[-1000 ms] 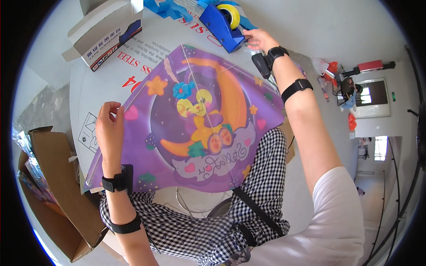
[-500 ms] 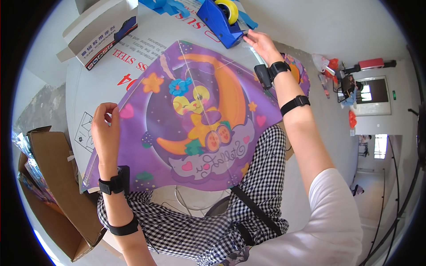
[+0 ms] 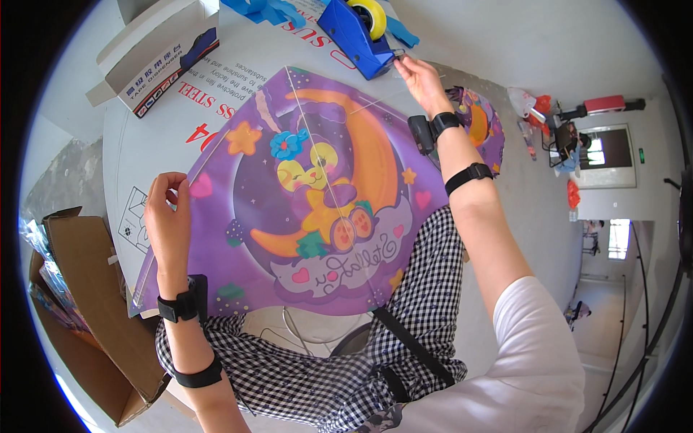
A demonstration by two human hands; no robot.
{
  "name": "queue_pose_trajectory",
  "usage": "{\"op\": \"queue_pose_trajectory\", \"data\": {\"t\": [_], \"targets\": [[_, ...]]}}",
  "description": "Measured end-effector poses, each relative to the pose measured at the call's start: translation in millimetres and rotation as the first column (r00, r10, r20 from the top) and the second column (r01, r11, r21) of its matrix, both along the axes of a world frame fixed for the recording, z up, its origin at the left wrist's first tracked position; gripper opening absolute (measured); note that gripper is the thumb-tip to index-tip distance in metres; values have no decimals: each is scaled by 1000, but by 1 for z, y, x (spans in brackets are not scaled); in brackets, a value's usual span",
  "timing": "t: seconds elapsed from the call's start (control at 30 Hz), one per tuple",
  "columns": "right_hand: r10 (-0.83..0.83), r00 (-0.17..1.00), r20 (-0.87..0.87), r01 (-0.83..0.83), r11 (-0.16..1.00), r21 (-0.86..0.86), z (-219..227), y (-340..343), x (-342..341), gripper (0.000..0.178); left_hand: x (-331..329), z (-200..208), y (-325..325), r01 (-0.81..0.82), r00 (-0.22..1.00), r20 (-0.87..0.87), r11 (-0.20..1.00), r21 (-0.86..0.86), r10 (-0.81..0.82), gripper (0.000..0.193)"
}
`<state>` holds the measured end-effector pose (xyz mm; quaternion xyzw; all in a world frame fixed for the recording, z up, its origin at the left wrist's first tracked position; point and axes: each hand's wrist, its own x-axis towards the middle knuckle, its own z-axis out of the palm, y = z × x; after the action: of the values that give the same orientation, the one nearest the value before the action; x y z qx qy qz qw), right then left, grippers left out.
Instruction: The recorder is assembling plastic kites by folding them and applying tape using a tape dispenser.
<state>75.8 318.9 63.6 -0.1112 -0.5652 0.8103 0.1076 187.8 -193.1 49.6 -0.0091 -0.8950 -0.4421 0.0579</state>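
Note:
A purple kite (image 3: pixel 249 180) with a cartoon rabbit on an orange moon lies spread over the table edge and my lap, with thin rods along it. My left hand (image 3: pixel 168 220) is closed in a pinch on its left edge. Beyond its upper right side stands a blue tape dispenser (image 3: pixel 351 45) holding a yellow-cored roll of tape (image 3: pixel 372 20). At the dispenser's cutting end my right hand (image 3: pixel 424 83) is closed, thumb and finger pinched on the tape's end; the clear strip itself is hard to see.
An opened white carton (image 3: pixel 166 68) stands at the far left of the table (image 3: pixel 162 141). Blue strips (image 3: pixel 263 11) lie at the back. Another patterned purple piece (image 3: pixel 482 130) sits beyond my right wrist. A brown cardboard box (image 3: pixel 86 289) with wrapped items is at my left.
My right hand has drawn slightly nearer and to the left, still at the dispenser's cutting end. The left hand keeps its pinch on the kite. The whole view has shifted a little.

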Motion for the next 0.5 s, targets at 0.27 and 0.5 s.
{"op": "queue_pose_trajectory", "data": {"t": [0.27,0.5], "targets": [[-58,998,27,51,974,219,-16,3,-6,19,1,-1,-6,-23,1000,-16,1000,-20,22,10],[-634,769,-86,419,398,816,-49,-34,11,22,6,1,-35,-87,994,-61,996,16,88,9]]}}
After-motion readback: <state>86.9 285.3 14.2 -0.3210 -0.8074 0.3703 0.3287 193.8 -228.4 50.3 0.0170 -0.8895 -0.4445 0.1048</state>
